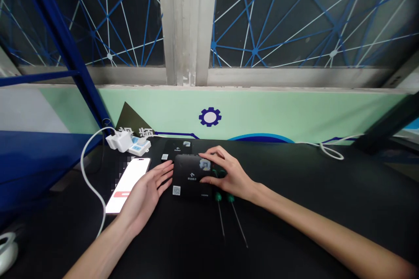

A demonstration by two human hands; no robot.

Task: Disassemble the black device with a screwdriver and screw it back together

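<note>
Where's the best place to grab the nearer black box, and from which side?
Probably take the nearer black box by its left edge, coming from the left. That straight edge is largely uncovered, with the open left hand right beside it. The right hand already holds the right end, so gripping opposite should steady this broad, squared shape.

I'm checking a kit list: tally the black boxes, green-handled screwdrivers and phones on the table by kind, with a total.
Black boxes: 2
Green-handled screwdrivers: 2
Phones: 1
Total: 5
</note>
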